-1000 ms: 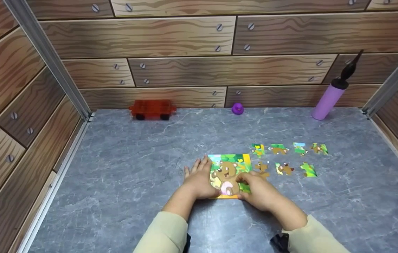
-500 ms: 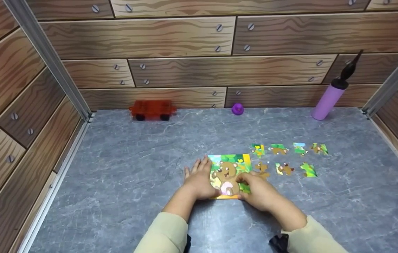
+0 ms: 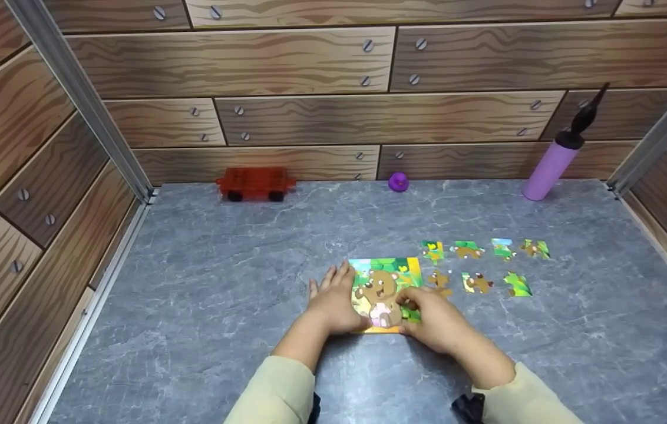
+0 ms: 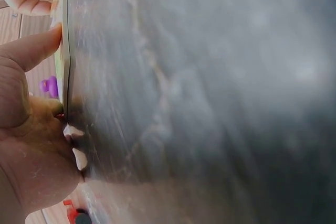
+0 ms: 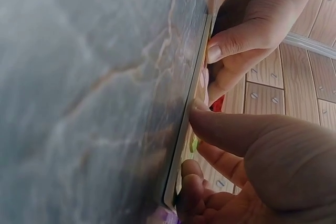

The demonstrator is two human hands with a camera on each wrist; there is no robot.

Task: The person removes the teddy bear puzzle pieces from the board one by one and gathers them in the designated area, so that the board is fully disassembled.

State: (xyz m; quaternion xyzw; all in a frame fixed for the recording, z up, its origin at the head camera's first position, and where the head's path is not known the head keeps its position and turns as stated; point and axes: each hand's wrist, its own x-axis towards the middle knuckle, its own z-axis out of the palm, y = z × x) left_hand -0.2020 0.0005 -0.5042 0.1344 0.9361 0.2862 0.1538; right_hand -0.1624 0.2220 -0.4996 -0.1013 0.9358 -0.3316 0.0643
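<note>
In the head view, a jigsaw puzzle [image 3: 379, 282] with a brown cartoon bear lies flat in its frame. My left hand [image 3: 336, 303] rests along its left side, fingers extended and thumb on the lower edge. My right hand [image 3: 436, 321] is at the lower right, with bent fingers and thumb on either side of a green puzzle piece [image 3: 410, 314]. In the right wrist view, the thumb [image 5: 226, 129] touches the frame near its edge, and the other fingers curl over the surface. The right hand partly hides that corner.
Several loose puzzle pieces [image 3: 476, 283] lie in two rows to the right, one partly behind my right hand. Along the back wall stand a red toy wagon [image 3: 256, 184], a purple rubber duck [image 3: 398, 182] and a purple balloon pump [image 3: 551, 168].
</note>
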